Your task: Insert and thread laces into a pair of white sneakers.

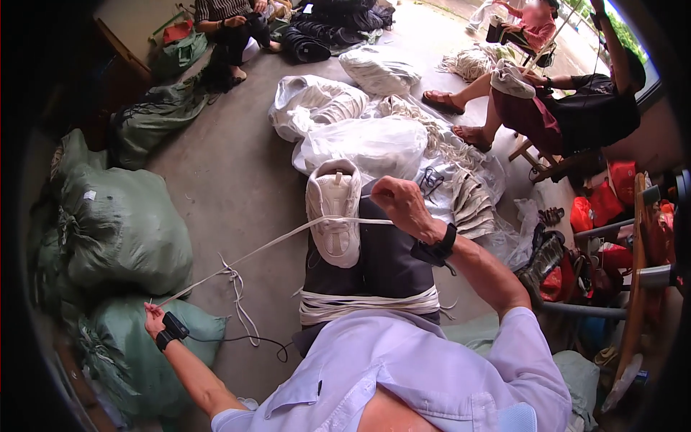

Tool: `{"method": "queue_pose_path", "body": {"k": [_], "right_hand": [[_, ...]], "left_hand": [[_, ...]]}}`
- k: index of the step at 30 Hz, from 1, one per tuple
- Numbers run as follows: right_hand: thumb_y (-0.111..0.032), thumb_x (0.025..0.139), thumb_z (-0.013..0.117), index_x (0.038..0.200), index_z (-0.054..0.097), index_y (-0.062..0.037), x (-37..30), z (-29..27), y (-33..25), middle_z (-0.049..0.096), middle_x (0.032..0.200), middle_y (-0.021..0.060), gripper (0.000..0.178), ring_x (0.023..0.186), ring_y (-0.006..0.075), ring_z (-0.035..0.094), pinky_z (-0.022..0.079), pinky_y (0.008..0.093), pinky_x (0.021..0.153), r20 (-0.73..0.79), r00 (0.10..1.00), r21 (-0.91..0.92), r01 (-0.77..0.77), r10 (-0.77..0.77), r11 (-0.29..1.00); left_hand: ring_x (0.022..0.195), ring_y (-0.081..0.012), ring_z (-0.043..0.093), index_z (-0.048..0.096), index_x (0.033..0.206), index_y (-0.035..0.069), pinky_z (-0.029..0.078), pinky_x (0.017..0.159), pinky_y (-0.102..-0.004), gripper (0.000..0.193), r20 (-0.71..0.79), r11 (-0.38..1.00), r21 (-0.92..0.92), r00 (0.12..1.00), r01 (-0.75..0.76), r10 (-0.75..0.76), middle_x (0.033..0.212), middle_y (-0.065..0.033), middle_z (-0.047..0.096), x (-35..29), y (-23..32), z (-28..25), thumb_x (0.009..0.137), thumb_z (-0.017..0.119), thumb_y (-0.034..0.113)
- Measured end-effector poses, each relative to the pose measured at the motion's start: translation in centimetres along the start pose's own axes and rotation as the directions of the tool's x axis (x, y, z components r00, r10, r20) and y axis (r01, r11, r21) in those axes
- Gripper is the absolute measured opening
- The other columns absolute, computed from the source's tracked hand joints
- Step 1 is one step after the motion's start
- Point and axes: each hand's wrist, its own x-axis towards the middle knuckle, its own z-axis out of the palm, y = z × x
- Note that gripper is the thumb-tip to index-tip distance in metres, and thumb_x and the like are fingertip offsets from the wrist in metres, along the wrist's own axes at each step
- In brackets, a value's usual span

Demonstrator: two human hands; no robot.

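A white sneaker (335, 237) rests on my dark-trousered lap, its toe toward me. A long white shoelace (245, 257) crosses the sneaker and runs taut to my left hand (153, 319), whose fingers are pinched on it far out to the left. My right hand (400, 205) is closed just right of the sneaker. A thin rod-like tool (366, 196) sticks out from its fingers toward the shoe. The lace passes under that hand, where its end is hidden. A bundle of white laces (368, 307) lies across my thighs.
Green sacks (126, 234) stand on the left. Ahead are clear plastic bags (363, 147) of white shoe parts and a pile of laces (471, 198). A wooden-framed rack (630, 288) with red items stands right. A seated person (576, 108) holds a white shoe; others sit farther back.
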Motion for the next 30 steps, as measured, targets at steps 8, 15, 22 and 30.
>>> {"method": "queue_pose_path", "body": {"k": [8,15,22,30], "right_hand": [[-0.009,0.083,0.064,0.088,0.061,-0.0031,-1.5,2.6,0.6,0.066,0.074,0.0160,0.009,0.070,0.0355,0.066,0.050,0.0431,0.063,0.097,0.994,-0.067,0.051,-0.044,0.996],[-0.013,0.086,0.066,0.091,0.057,-0.0047,-2.2,4.3,0.7,0.066,0.075,0.0126,0.013,0.068,0.0307,0.067,0.051,0.0399,0.059,0.099,0.985,-0.063,0.146,-0.140,0.987],[-0.014,0.083,0.065,0.088,0.059,-0.0026,-1.9,4.6,0.6,0.066,0.076,0.0158,0.014,0.070,0.0338,0.067,0.050,0.0429,0.063,0.110,0.994,-0.104,0.001,0.010,0.995],[-0.015,0.084,0.065,0.088,0.062,-0.0012,-1.7,5.4,-0.7,0.066,0.073,0.0182,0.015,0.072,0.0363,0.067,0.051,0.0447,0.065,0.075,0.997,-0.089,-0.014,0.020,0.996]], "left_hand": [[0.068,-0.0154,0.055,0.062,0.122,-0.002,0.051,0.065,-0.0258,0.027,-0.219,0.998,0.056,0.974,-0.039,0.050,0.095,-0.0068,0.067,-0.8,3.2,1.0,0.102,0.050,0.011],[0.055,-0.0045,0.038,0.061,0.119,0.002,0.035,0.049,-0.0201,0.021,0.214,0.936,0.342,0.963,0.085,-0.165,0.101,-0.0021,0.067,-5.9,-5.8,9.5,0.103,0.054,0.013],[0.051,-0.0005,0.034,0.061,0.121,0.004,0.026,0.040,-0.0173,0.022,0.314,0.757,0.641,0.857,0.126,-0.409,0.096,-0.0013,0.064,-18.5,-23.0,24.8,0.101,0.056,0.011],[0.044,0.0017,0.032,0.069,0.098,0.002,0.020,0.040,-0.0178,0.019,0.523,0.504,0.832,0.628,-0.231,-0.576,0.064,0.0032,0.059,-32.2,-32.9,30.9,0.098,0.060,0.018]]}}
